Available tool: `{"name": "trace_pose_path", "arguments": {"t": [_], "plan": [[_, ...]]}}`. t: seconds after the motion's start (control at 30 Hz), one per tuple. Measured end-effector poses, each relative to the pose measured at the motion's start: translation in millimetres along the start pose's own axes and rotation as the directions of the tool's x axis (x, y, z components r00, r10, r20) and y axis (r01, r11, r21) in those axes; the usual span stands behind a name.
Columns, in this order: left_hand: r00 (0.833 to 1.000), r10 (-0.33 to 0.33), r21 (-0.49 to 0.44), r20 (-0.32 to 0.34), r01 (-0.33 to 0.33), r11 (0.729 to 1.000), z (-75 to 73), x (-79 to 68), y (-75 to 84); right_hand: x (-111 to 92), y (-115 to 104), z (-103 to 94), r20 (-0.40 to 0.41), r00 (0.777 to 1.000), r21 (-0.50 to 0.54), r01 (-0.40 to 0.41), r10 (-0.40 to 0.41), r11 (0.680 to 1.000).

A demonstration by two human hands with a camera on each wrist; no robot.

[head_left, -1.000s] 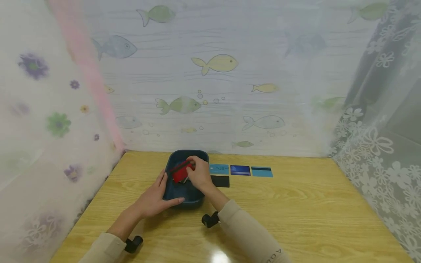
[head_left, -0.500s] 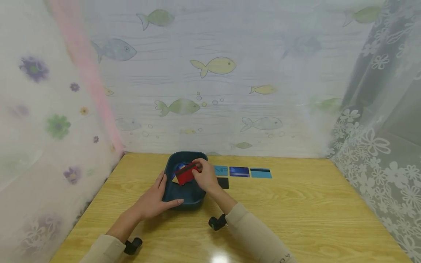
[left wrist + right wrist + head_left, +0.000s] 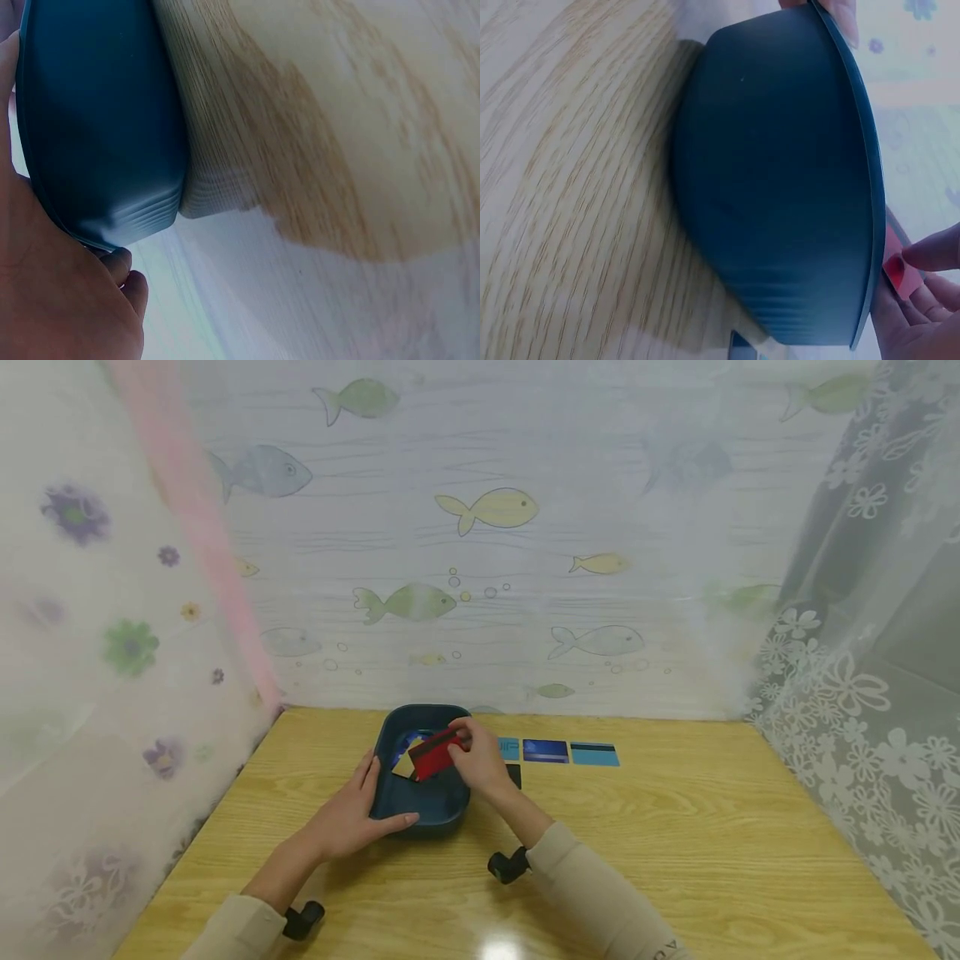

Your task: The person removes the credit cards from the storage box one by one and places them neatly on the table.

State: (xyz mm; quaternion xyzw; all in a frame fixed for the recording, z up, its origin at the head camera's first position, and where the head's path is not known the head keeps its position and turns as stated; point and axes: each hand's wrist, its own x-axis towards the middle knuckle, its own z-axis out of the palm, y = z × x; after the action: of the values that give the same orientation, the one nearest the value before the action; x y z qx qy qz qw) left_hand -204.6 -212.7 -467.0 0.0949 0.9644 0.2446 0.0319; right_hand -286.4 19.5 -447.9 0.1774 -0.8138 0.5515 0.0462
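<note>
A dark blue plastic basin (image 3: 427, 806) stands on the wooden table. My left hand (image 3: 347, 818) holds it by the near left corner, fingers along the outer side and thumb over the front rim. Between thumb and fingers my right hand (image 3: 482, 762) pinches a red card (image 3: 437, 755) with a black stripe, tilted above the basin near its right rim. Under it, a yellowish card (image 3: 405, 766) and a blue card (image 3: 409, 741) lie inside. In the right wrist view the basin wall hides part of the red card (image 3: 900, 262).
Right of the basin on the table (image 3: 675, 835) lie a light blue VIP card (image 3: 510, 748), a dark blue card (image 3: 545, 751), a light blue striped card (image 3: 596, 754) and a black card (image 3: 515, 776), partly hidden. A fish-patterned curtain (image 3: 480, 635) hangs behind.
My right hand has moved right with the red card, from over the basin's middle toward its right rim. The yellowish and blue cards below have come into view. My left hand stays put.
</note>
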Motion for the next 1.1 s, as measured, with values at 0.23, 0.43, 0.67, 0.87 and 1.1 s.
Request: {"name": "trace_pose_path", "arguments": {"t": [0.23,0.43,0.67,0.87,1.1], "plan": [[1.0,0.005,0.0,-0.007,-0.005,1.0,-1.8,-0.3,-0.8,-1,0,-10.0,0.009,1.0,-0.011,-0.004,0.004,1.0],[1.0,0.009,0.003,-0.004,-0.009,1.0,-2.4,-0.3,0.5,-1,2,-17.7,-0.002,1.0,-0.003,0.01,-0.01,1.0],[1.0,0.002,0.005,0.0,-0.002,1.0,-1.6,-1.4,1.5,-1,5,-24.2,-0.045,0.999,0.011,0.011,-0.011,1.0],[1.0,0.003,0.004,-0.002,-0.003,1.0,-3.4,-2.6,2.7,-2,7,-31.7,-0.074,0.997,-0.011,0.008,-0.008,1.0],[1.0,0.002,0.0,0.004,-0.002,1.0,-2.8,-2.6,1.7,-4,11,-37.7,-0.071,0.997,-0.005,0.017,-0.017,1.0]]}}
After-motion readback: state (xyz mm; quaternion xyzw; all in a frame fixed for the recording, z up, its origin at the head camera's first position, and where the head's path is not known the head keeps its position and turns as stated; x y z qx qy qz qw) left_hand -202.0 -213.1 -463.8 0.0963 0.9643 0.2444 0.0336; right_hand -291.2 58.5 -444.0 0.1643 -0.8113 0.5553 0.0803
